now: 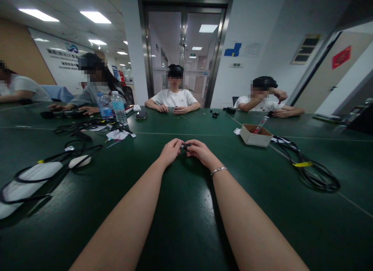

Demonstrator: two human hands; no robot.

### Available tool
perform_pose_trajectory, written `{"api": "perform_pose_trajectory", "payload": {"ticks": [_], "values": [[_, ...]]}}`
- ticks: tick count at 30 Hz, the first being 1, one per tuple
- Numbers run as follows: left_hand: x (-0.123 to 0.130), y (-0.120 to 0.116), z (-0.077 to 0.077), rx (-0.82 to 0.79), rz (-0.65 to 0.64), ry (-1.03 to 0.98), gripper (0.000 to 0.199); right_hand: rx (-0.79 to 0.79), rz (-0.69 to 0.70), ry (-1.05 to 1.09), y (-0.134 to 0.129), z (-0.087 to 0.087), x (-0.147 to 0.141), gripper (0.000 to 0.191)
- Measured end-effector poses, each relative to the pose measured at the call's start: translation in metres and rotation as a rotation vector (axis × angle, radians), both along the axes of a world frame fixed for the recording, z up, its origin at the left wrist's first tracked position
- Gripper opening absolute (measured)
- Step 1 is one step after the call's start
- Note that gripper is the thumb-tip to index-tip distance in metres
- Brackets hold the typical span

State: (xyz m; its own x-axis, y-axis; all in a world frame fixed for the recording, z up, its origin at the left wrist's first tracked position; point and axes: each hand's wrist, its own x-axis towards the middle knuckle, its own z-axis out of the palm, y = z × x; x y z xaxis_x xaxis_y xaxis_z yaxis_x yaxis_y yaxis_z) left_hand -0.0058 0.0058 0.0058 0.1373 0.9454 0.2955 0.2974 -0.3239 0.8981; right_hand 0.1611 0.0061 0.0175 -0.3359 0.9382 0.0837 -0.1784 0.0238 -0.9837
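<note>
Both my arms reach forward over the green table (180,209), and the hands meet near its middle. Between the fingertips is a small dark object (185,146), too small to name. My left hand (171,151) pinches its left end, where a lighter bit shows. On the right end, my right hand (201,152) has its thumb and fingers closed, with a silver bracelet (218,170) on the wrist. The object is held just above the tabletop.
Bottles (119,108), papers (118,135) and tangled black cables (78,127) lie left. An open box (255,136) and a coiled cable (314,174) are right. Several people sit across the table; small black pieces (215,115) lie near one person (175,96).
</note>
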Motion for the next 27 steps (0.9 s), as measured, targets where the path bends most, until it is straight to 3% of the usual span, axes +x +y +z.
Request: {"api": "perform_pose_trajectory", "payload": {"ticks": [6,11,14,18,23,25,27], "values": [[0.001,-0.001,0.001,-0.004,0.007,-0.063,0.031,0.037,0.026,-0.043,0.000,0.001,-0.001,0.024],[0.001,-0.002,0.005,-0.014,0.098,-0.183,0.025,0.180,0.032,-0.237,-0.001,0.000,-0.007,0.027],[0.002,-0.002,0.005,0.003,0.120,-0.183,0.026,0.286,-0.053,-0.400,0.000,-0.002,-0.011,0.030],[0.004,-0.002,0.002,-0.014,0.003,-0.139,0.032,0.388,-0.188,-0.553,0.000,-0.003,-0.015,0.027],[0.003,-0.002,0.000,-0.045,-0.081,-0.118,0.038,0.256,-0.101,-0.396,-0.005,-0.002,-0.018,0.016],[0.003,-0.002,0.007,-0.075,-0.031,-0.027,0.040,0.195,-0.048,-0.298,-0.007,-0.002,-0.018,0.016],[0.005,-0.005,0.025,-0.100,0.064,0.110,0.048,0.135,0.008,-0.207,-0.007,-0.002,-0.017,0.017]]}}
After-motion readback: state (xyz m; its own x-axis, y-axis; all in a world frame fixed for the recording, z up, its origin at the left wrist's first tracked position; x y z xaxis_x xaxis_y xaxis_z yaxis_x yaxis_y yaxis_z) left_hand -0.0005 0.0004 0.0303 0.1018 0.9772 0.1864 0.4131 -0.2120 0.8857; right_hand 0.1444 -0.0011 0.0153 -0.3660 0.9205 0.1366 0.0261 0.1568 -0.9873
